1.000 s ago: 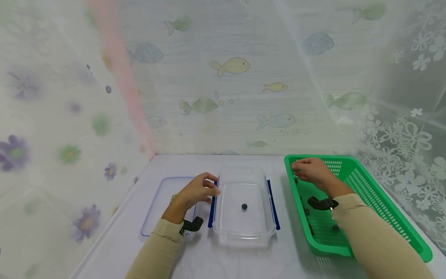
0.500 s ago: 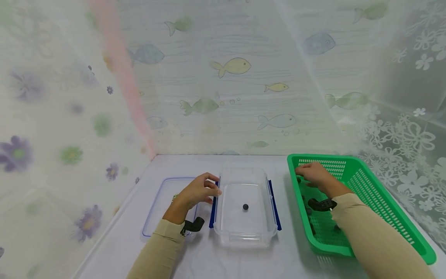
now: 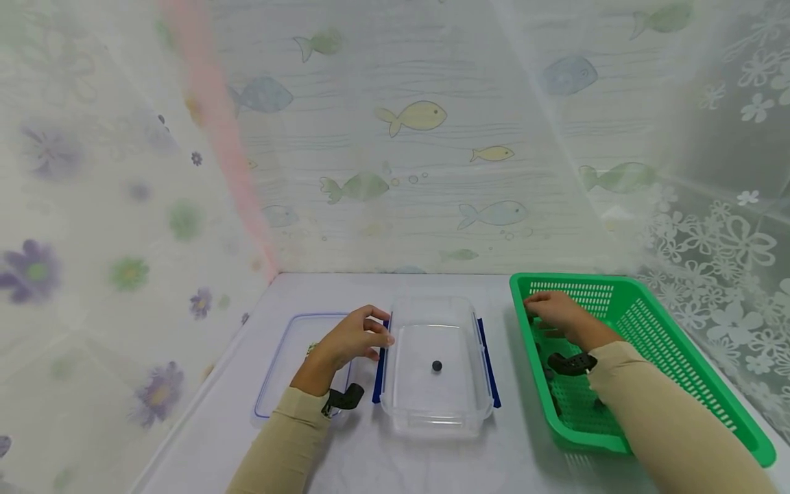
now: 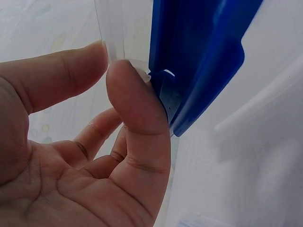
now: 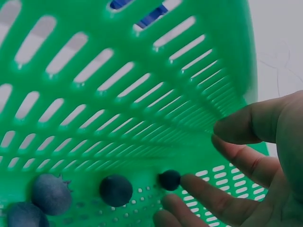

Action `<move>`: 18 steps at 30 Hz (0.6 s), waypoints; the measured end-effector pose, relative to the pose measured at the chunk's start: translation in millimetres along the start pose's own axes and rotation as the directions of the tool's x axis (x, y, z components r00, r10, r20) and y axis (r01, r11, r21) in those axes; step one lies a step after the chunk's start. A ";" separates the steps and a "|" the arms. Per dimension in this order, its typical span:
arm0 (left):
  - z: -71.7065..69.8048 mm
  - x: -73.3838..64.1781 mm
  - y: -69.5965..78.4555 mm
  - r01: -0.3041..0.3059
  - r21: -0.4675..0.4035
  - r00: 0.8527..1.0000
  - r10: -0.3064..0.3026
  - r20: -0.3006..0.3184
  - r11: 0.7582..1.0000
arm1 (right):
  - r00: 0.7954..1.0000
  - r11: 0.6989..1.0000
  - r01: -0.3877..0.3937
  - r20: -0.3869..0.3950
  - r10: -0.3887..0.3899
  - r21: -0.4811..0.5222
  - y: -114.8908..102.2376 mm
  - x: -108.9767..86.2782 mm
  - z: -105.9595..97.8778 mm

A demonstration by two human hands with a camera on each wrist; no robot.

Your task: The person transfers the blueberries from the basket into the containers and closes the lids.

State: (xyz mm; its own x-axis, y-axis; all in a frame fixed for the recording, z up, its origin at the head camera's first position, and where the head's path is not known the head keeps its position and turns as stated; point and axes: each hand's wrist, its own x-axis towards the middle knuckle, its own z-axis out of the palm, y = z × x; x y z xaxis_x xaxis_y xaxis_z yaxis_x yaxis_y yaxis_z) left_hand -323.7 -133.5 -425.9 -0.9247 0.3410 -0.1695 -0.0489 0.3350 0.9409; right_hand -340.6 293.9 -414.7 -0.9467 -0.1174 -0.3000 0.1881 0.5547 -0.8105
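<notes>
My left hand point(image 3: 352, 339) holds the left wall of a clear plastic food container point(image 3: 432, 418) between thumb and a finger, beside its blue side clip point(image 4: 189, 61). One blueberry point(image 3: 437, 366) lies in the container. Over at the right, my right hand point(image 3: 558, 315) is inside a green slotted basket point(image 3: 574, 442), near its far left corner. In the right wrist view, a fingertip touches or nearly touches a small blueberry point(image 5: 169, 180); thumb and index finger hold nothing visible. More blueberries point(image 5: 52, 194) lie along the basket's side wall.
A clear lid point(image 3: 286, 357) with a bluish rim lies left of the container, partly behind my left arm. Another blue clip point(image 3: 489, 363) sticks out on the container's right side. Printed curtains point(image 3: 407, 206) surround the white table.
My right hand has gone down into the basket, from above its left rim to the blueberries at the far left corner. The left hand stays at the container's wall.
</notes>
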 end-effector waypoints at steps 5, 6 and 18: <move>0.3 -1.4 1.2 0.000 0.001 1.000 0.000 -0.005 1.000 | 1.000 1.000 0.001 -0.003 -0.001 0.027 1.1 0.8 3.6; 0.4 -1.6 1.2 0.000 0.003 1.000 0.000 -0.007 1.000 | 1.000 1.000 0.004 -0.004 -0.004 0.024 1.0 0.7 4.2; 0.7 1.1 -1.8 0.000 0.003 1.000 0.000 -0.011 1.000 | 1.000 0.998 -0.008 0.019 0.009 -0.068 -1.6 7.4 4.9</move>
State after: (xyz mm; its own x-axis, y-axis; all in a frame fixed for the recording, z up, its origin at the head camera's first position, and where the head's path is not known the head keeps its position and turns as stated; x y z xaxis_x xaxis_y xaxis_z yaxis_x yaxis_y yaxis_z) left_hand -324.3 -133.1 -428.0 -0.9287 0.3313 -0.1666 -0.0481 0.3381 0.9399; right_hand -346.6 288.2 -418.1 -0.9397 -0.1282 -0.3170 0.1773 0.6101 -0.7722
